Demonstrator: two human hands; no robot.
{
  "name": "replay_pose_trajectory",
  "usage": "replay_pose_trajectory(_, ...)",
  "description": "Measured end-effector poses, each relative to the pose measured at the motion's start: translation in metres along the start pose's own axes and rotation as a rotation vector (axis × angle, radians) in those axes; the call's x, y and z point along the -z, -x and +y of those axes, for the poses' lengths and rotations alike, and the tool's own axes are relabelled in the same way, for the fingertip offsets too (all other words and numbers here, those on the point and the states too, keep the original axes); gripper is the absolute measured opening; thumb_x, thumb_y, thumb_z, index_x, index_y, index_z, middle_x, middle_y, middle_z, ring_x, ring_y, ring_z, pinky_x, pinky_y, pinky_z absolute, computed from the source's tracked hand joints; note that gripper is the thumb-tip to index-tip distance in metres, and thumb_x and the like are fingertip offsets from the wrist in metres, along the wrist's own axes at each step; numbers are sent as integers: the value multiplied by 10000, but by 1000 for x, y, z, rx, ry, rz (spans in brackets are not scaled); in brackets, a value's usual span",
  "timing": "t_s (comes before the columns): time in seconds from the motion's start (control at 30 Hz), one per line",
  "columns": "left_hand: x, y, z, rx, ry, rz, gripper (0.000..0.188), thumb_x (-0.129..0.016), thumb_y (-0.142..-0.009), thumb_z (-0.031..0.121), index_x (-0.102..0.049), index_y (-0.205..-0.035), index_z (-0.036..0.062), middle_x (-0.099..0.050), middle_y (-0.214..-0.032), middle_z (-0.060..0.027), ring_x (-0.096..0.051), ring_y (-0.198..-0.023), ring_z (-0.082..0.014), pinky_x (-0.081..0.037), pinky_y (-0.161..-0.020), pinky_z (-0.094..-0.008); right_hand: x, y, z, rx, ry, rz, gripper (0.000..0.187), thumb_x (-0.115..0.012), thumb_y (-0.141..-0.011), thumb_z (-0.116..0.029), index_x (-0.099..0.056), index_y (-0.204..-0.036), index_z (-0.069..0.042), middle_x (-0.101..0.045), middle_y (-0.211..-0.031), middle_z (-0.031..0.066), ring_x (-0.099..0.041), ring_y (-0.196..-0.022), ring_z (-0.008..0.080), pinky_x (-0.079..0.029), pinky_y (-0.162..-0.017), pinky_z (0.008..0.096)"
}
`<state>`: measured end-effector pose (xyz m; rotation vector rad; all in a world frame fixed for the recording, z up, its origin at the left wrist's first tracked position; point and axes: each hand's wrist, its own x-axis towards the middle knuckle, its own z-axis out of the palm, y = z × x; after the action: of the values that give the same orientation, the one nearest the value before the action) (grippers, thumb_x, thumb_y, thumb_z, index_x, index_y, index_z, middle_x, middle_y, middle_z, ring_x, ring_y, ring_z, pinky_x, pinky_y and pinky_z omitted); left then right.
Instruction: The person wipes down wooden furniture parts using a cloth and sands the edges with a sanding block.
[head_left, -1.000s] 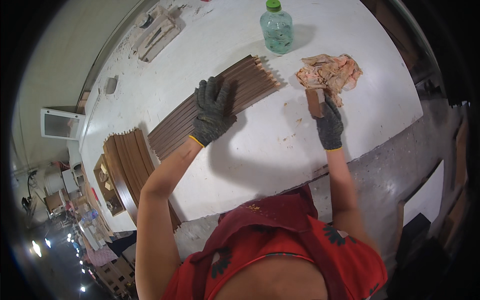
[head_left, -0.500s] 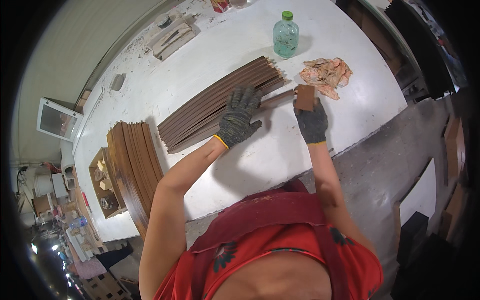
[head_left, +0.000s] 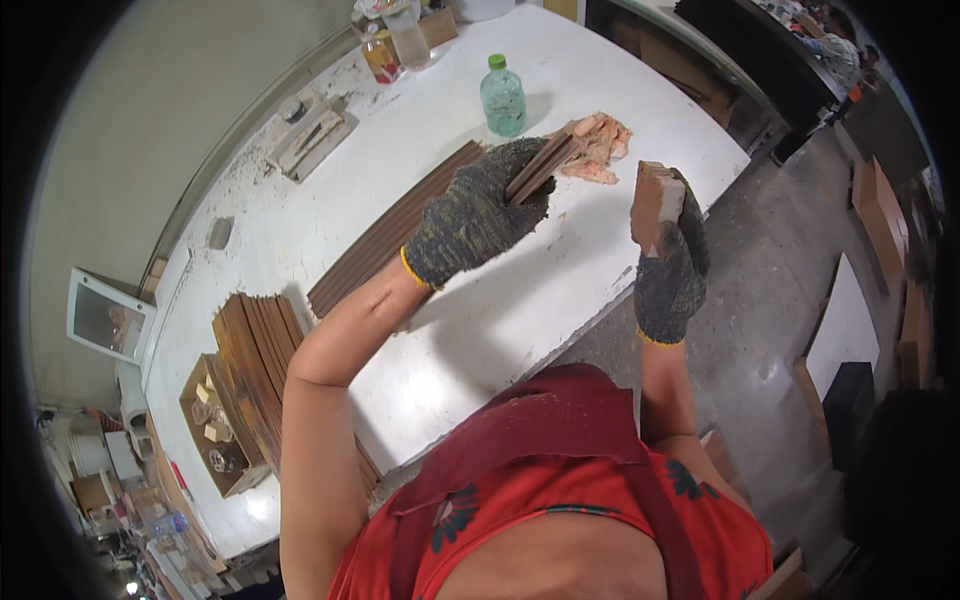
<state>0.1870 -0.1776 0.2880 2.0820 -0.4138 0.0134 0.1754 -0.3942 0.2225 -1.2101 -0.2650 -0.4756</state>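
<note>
Both my hands wear dark knitted gloves with yellow cuffs. My left hand (head_left: 468,225) is wrapped round a few brown wooden strips (head_left: 540,168), whose ends stick out past the thumb toward the right. Behind and below that hand, more long curved strips (head_left: 385,225) lie side by side on the white table (head_left: 450,370). My right hand (head_left: 672,285) is off the table's right edge, closed on a brown block with a paler side, which looks like a sanding block (head_left: 654,200). The block is apart from the strips. A crumpled pinkish cloth (head_left: 605,140) lies just beyond the strip ends.
A clear bottle with a green cap (head_left: 503,105) stands beyond my left hand. At left are another strip stack (head_left: 250,340), an open box of small pieces (head_left: 192,425) and a white-framed panel (head_left: 110,315). Jars (head_left: 380,55) stand far back; boards (head_left: 840,330) are at right.
My left hand has gone from lying flat on the strips to gripping a few of them, lifted. My right hand has drawn the block away to the right, off the strip end, and turned it upright.
</note>
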Motion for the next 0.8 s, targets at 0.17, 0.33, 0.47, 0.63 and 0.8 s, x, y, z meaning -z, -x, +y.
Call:
replay_pose_trajectory(0.17, -21, 5, 25, -330, -119, 166, 524, -655, -773, 47, -496, -1272, 32, -605, -1090, -217, -628, -975, -355, -504, -838, -413, -25, -5, -49, 416, 123, -99, 546, -686, -828, -58, -484, -1329, 17, -512, -1326, 151, -530, -1183, 258, -464, -977, 358)
replay_pose_trajectory(0.33, -14, 10, 22, -421, -230, 318, 527, -636, -764, 22, -479, -1266, 40, -583, -1127, -222, -602, -1023, -397, -495, -851, -415, -42, -1, -60, 553, 307, -180, 568, -763, -718, -27, -559, -1247, 1, -532, -1289, 176, -541, -1173, 298, -485, -949, 366)
replay_pose_trajectory(0.47, -17, 12, 32, -403, -185, 352, 501, -638, -766, 14, -495, -1246, 41, -592, -1101, -206, -614, -998, -379, -501, -825, -411, -47, 3, -58, 614, 260, -174, 573, -768, -718, -46, -555, -1247, 9, -549, -1268, 193, -542, -1166, 324, -480, -944, 378)
replay_pose_trajectory(0.63, -13, 17, 30, -414, -176, 381, 493, -647, -767, 24, -501, -1238, 37, -592, -1092, -212, -604, -1008, -382, -494, -837, -408, -56, -1, -61, 633, 310, -208, 573, -787, -686, -52, -577, -1217, -7, -568, -1249, 201, -552, -1143, 350, -454, -951, 414)
replay_pose_trajectory(0.8, -8, 23, 21, -421, -174, 419, 481, -654, -760, 21, -510, -1220, 20, -592, -1084, -209, -603, -995, -384, -490, -842, -407, -64, -12, -53, 698, 366, -174, 545, -781, -690, -39, -598, -1202, -25, -584, -1243, 178, -568, -1129, 331, -452, -954, 405)
